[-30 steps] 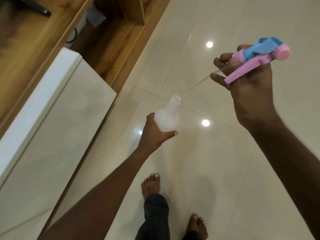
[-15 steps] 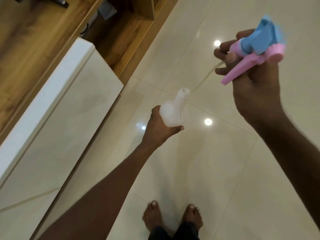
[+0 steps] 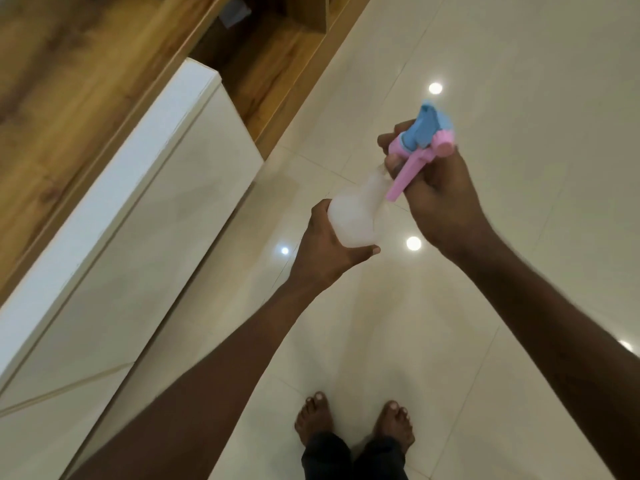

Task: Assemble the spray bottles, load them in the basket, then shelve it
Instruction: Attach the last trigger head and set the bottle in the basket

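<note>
Bottle [image 3: 353, 216] gripped by left hand [image 3: 325, 251]; right hand [image 3: 440, 192] at 1 o'clock clamps fingers round sprayer [image 3: 420, 147] at its neck.

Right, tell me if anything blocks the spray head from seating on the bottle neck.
Nothing visible does. The right hand holds the spray head right at the neck of the bottle, which the left hand grips; whether it has seated is unclear.

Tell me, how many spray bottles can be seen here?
1. The white bottle is held in the left hand over the floor, its pink and blue spray head gripped by the right hand. Others may lie outside the view.
</note>
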